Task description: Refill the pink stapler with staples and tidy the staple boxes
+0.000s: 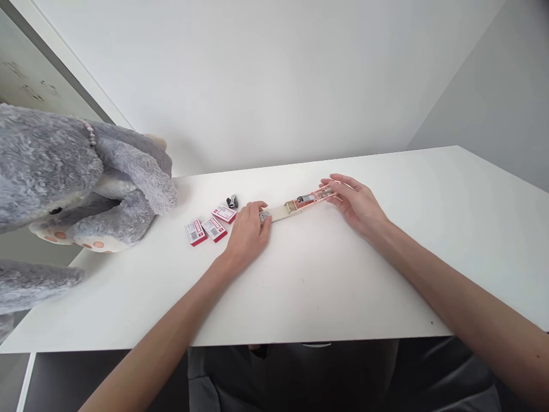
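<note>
Left hand [249, 232], right hand [361, 210], stapler [281, 213] between

single head view, forward and down across the nearby white table [343, 286]

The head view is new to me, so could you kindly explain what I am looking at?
There is no machine here: you see a person's two bare hands. The only picture comes from a camera on their head, looking forward and down. The left hand holds the cream end of an opened stapler; the right hand holds its pink end. On the white table lie three boxes and a small black-and-silver object. A grey plush toy is at the left.
</note>
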The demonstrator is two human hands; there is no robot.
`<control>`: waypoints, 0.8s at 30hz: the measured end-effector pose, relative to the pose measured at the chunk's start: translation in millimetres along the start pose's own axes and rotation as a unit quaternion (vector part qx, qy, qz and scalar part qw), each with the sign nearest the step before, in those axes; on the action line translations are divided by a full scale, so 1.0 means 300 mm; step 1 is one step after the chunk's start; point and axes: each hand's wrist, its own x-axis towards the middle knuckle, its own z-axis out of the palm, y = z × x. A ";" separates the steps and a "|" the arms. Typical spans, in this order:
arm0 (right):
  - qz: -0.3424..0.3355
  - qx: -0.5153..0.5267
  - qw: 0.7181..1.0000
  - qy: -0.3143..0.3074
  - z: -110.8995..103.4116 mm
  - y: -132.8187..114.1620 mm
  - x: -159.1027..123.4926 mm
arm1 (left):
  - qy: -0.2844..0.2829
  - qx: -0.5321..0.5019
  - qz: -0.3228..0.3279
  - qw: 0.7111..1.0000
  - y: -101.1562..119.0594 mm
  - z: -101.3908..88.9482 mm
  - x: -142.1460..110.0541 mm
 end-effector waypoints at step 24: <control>-0.107 -0.068 0.990 -0.058 0.033 -0.017 -0.030 | -0.083 -0.014 0.136 0.987 0.025 -0.014 -0.004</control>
